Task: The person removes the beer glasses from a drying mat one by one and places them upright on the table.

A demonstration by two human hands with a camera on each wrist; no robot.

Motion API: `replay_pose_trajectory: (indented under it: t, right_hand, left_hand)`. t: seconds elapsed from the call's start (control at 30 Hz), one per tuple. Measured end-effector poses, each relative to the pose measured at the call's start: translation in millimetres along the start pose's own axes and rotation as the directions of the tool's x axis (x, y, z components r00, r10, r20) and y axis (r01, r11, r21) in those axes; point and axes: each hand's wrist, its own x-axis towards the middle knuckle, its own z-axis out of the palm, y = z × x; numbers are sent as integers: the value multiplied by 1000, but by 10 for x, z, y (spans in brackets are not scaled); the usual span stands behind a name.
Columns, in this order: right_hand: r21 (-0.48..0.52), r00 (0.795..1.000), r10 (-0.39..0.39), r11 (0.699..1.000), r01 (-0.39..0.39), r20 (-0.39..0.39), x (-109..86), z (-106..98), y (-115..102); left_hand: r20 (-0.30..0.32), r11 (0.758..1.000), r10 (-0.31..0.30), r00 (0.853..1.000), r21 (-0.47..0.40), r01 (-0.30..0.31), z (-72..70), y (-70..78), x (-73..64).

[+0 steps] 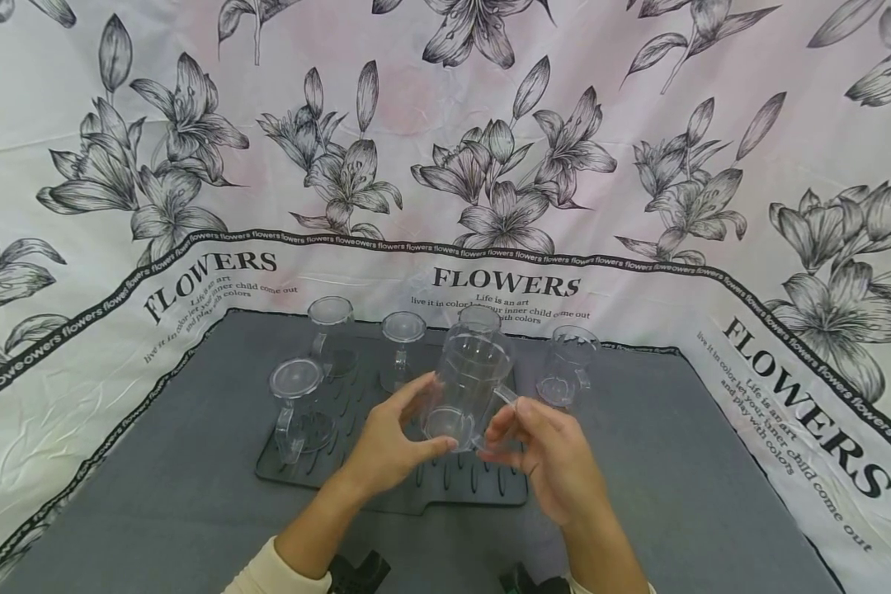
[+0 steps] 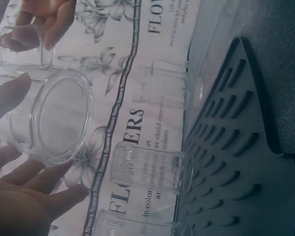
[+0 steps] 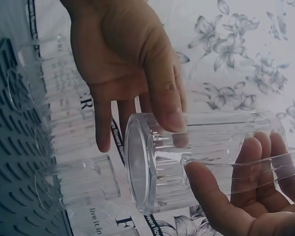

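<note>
Both grips (image 1: 388,445) (image 1: 553,454), seemingly half-closed, on mug (image 1: 466,381)

A dark mat (image 1: 471,488) is laid on a grey table (image 1: 668,462). At the mat's left, two mugs (image 1: 297,378) are noted; a third mug (image 1: 403,327) is set on its rear half, a fourth mug (image 1: 573,355) right of it. Behind it, a pale cloth (image 1: 327,41) is seen, printed with flowers (image 1: 506,213) and FLOWERS lettering (image 1: 506,282).

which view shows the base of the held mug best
Left wrist: the held mug's base nearly faces that camera, large and round. Right wrist shows it as a narrow ellipse; head shows it small.
</note>
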Motion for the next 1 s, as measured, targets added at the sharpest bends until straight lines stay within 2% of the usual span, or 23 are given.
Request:
replay_pose_trajectory:
  t: [0.23,0.57,0.77,0.9,1.0]
  right_hand:
    - [-78,996,32,996,-39,-83,-15,74,25]
    - [-112,990,-12,994,-3,-137,-108,81,18]
    - [-164,981,-40,986,9,-189,-175,7,-63]
    - [-209,968,-46,978,-6,-246,-208,-34,-129]
    - [-231,961,-53,973,-12,-272,-224,-63,-172]
  left_hand:
    - [-23,998,4,1000,65,-2,0,-24,-38]
    - [-35,990,46,998,135,-41,-70,16,-80]
    - [-51,985,63,997,164,-54,-180,182,-113]
    - [-64,982,101,993,169,-89,-284,348,-147]
    - [-72,975,157,985,171,-143,-391,464,-184]
